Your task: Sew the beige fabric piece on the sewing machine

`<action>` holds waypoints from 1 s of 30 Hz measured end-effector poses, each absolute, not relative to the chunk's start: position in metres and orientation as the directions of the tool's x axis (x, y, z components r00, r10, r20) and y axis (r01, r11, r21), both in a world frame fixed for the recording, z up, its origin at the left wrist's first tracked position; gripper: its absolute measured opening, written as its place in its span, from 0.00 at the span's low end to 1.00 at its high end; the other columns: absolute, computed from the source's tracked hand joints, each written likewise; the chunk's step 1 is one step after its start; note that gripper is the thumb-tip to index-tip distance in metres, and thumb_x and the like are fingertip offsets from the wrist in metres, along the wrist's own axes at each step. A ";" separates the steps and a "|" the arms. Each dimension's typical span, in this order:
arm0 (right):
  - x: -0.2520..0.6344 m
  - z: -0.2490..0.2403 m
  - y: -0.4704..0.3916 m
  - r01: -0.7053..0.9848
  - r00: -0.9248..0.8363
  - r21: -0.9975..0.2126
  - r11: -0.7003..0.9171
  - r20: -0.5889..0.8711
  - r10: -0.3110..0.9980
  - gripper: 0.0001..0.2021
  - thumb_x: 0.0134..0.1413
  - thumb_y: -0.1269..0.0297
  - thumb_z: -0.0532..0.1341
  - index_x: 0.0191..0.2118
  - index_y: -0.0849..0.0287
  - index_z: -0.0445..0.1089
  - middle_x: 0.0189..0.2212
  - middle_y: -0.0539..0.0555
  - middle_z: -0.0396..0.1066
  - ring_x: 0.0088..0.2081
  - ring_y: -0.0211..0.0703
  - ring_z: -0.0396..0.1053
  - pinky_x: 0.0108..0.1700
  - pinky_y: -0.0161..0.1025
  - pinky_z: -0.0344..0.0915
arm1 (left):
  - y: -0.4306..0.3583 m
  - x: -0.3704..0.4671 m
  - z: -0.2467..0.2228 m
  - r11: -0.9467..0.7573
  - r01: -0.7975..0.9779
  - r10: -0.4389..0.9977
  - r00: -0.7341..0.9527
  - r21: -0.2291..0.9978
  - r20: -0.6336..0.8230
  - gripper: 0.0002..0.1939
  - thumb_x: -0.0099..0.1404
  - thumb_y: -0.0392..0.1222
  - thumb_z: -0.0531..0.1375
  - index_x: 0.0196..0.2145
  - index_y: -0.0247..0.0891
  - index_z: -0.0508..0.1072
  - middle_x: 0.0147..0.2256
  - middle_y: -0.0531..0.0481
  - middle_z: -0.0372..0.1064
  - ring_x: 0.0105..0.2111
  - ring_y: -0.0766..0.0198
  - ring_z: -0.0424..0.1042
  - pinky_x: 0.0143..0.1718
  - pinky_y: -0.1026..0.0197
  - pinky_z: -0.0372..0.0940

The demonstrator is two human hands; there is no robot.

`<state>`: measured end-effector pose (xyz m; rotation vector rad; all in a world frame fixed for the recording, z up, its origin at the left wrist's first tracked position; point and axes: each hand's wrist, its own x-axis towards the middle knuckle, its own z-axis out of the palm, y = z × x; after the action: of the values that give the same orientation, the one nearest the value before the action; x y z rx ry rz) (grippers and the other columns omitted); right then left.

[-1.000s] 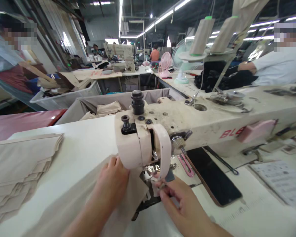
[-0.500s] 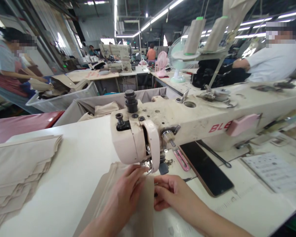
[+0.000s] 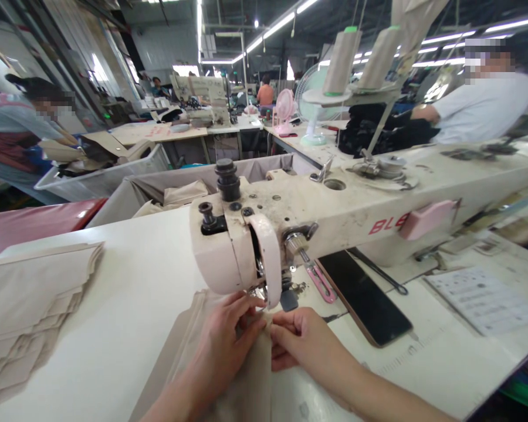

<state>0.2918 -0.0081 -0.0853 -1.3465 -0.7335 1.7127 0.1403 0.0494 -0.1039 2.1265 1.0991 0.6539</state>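
Note:
A cream industrial sewing machine [image 3: 334, 214] lies across the white table [image 3: 136, 293]. A beige fabric piece [image 3: 189, 351] lies under its head, near the presser foot [image 3: 264, 293]. My left hand [image 3: 226, 343] rests on the fabric with fingertips at the foot, pinching its edge. My right hand [image 3: 301, 343] pinches the same edge just right of the left hand, directly below the machine head.
A stack of beige cut pieces [image 3: 30, 305] lies at the left. A black phone [image 3: 363, 296], pink snips [image 3: 319, 281] and a printed sheet [image 3: 481, 299] lie right of the needle. A grey bin [image 3: 167, 184] stands behind. Thread cones [image 3: 341, 55] stand above; other people work nearby.
The fabric has been drawn back toward me from under the machine head. Both hands came together at its edge in front of the presser foot.

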 end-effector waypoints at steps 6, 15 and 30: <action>0.290 -0.083 -0.009 -0.294 -0.072 -0.810 -0.507 -0.510 0.857 0.15 0.43 0.52 0.66 0.27 0.60 0.67 0.21 0.50 0.72 0.24 0.43 0.74 0.35 0.44 0.70 | 0.055 0.139 -0.100 -0.434 0.521 0.821 0.564 0.735 0.086 0.06 0.64 0.36 0.57 0.37 0.40 0.74 0.33 0.52 0.71 0.32 0.64 0.70 0.35 0.66 0.63; 0.289 -0.084 -0.008 -0.295 -0.020 -0.832 -0.470 -0.487 0.873 0.18 0.40 0.50 0.68 0.24 0.60 0.66 0.16 0.43 0.64 0.21 0.36 0.67 0.29 0.36 0.67 | 0.064 0.140 -0.081 -0.395 0.581 0.789 0.611 0.712 -0.061 0.06 0.62 0.36 0.56 0.28 0.40 0.70 0.22 0.57 0.64 0.22 0.66 0.64 0.25 0.67 0.54; 0.259 -0.117 -0.036 -0.336 -0.150 -0.755 -0.563 -0.548 0.823 0.22 0.42 0.44 0.66 0.32 0.57 0.62 0.20 0.47 0.71 0.21 0.42 0.72 0.25 0.37 0.67 | 0.070 0.142 -0.075 -0.063 0.720 0.844 0.408 0.691 -0.348 0.12 0.60 0.39 0.53 0.20 0.40 0.63 0.10 0.59 0.58 0.09 0.69 0.58 0.12 0.69 0.52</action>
<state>0.2586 -0.0355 -0.1170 -1.2958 -0.5998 1.8199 0.1424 0.0697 -0.0747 1.8171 1.3509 0.1841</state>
